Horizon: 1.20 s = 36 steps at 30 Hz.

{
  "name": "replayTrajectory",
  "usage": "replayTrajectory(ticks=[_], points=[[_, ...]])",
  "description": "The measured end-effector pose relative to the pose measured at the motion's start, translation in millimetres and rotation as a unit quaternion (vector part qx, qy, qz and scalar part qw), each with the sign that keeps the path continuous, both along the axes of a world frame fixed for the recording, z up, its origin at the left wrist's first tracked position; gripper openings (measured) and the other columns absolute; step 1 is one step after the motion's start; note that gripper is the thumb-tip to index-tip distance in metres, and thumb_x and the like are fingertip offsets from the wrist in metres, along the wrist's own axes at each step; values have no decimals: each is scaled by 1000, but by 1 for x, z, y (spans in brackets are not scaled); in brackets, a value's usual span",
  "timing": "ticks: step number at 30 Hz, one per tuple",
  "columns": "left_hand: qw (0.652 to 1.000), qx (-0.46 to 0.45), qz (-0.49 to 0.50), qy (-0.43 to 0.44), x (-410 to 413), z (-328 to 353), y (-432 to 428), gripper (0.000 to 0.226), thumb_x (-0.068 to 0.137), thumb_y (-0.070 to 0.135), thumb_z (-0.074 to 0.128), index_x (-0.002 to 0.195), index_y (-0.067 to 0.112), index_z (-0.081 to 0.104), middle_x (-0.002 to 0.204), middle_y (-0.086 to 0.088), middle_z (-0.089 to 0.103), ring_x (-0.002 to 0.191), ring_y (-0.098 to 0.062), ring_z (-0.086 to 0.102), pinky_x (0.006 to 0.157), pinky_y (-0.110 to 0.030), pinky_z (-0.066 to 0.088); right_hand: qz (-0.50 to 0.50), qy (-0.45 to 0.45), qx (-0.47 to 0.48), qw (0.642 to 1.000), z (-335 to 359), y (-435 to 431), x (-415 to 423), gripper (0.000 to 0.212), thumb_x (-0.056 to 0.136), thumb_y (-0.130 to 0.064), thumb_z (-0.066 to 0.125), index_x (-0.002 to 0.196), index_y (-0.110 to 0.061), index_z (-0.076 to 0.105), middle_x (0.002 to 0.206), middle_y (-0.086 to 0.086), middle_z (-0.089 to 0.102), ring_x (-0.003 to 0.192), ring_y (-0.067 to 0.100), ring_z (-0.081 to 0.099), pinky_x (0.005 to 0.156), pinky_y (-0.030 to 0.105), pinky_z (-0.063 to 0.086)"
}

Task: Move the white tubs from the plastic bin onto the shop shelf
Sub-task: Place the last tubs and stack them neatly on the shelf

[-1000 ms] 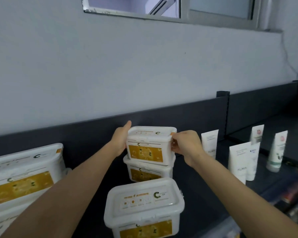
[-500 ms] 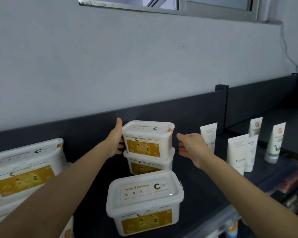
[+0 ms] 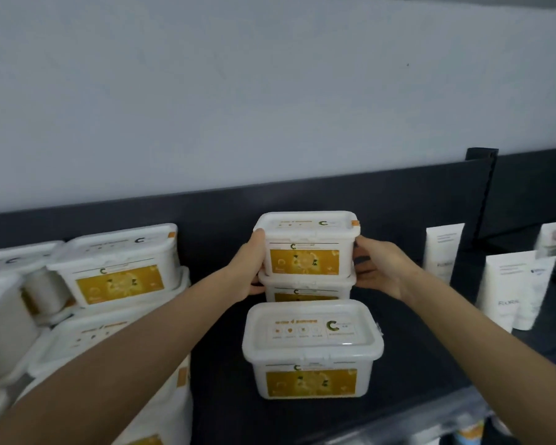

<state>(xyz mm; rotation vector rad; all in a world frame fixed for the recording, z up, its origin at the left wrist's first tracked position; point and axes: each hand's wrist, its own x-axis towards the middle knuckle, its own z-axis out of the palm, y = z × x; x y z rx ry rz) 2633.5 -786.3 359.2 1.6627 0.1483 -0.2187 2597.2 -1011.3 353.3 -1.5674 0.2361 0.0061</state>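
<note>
Two white tubs with yellow labels stand stacked at the back of the dark shelf point(image 3: 430, 364). My left hand point(image 3: 247, 271) grips the left side of the top tub point(image 3: 305, 248), thumb up along its front corner. My right hand point(image 3: 377, 268) holds its right side with curved fingers. The top tub sits squarely on the lower tub point(image 3: 305, 292). A third white tub point(image 3: 312, 345) stands alone in front of the stack, close to the shelf's front edge. The plastic bin is out of view.
Several more white tubs point(image 3: 119, 277) are piled on the shelf to the left, some under my left forearm. White cosmetic tubes point(image 3: 442, 248) stand to the right, with more point(image 3: 504, 284) further along. A dark back panel point(image 3: 206, 213) and grey wall close off the rear.
Half a second ago my right hand was off the top tub; it is now back against its right side. My left hand stayed on the tub. The view has dropped lower.
</note>
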Motion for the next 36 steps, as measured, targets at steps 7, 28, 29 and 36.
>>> replayTrajectory(ticks=[7,28,29,36], points=[[997,57,48,-9,-24,1,26,45,98,48,35,129,18,50,114,-3,60,101,-20,55,85,-37,43,95,15,-6,995,2,21,14,38,95,-40,52,110,-7,64,109,18,67,100,32,65,83,43,54],[674,636,-10,-375,-43,-4,89,63,96,5,43,153,19,18,160,-3,17,147,-21,13,118,-32,12,200,-2,-49,979,-3,95,55,27,96,-10,47,118,-6,61,110,13,70,104,27,66,94,46,51],[674,637,-9,-374,-43,-5,89,64,96,5,43,153,19,18,160,-3,17,147,-21,13,118,-32,11,201,-2,-47,979,-2,96,55,26,96,-9,47,118,-7,62,111,13,70,104,26,66,94,46,51],[658,657,-10,-368,-54,-8,79,57,96,22,48,149,13,28,159,-14,17,147,-30,12,120,-42,12,175,-38,-114,977,0,99,21,13,94,-15,54,98,-17,66,112,6,67,106,21,61,93,38,49]])
